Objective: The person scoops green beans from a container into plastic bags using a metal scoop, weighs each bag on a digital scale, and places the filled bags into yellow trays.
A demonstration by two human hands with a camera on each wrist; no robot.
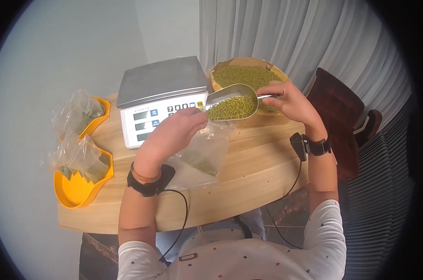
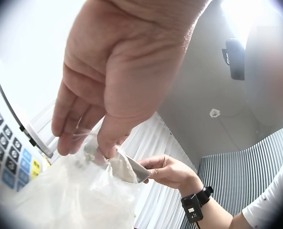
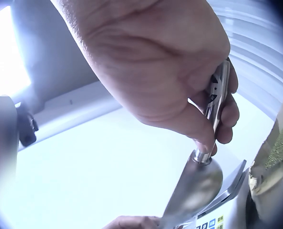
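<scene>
Head view: right hand [image 1: 288,101] grips the scoop [image 1: 221,94], loaded with green beans [image 1: 232,109], at the scale's [image 1: 162,88] front right corner. Clear bag [image 1: 202,156] sits in front of the scale.

Left wrist: left hand [image 2: 127,71] pinches the bag's mouth, scoop beside; depth inside, I can't tell.

Right wrist: fingers wrap the handle. I judge we're filling; next probably calls for a steady tilt, mouth held wide.
</scene>
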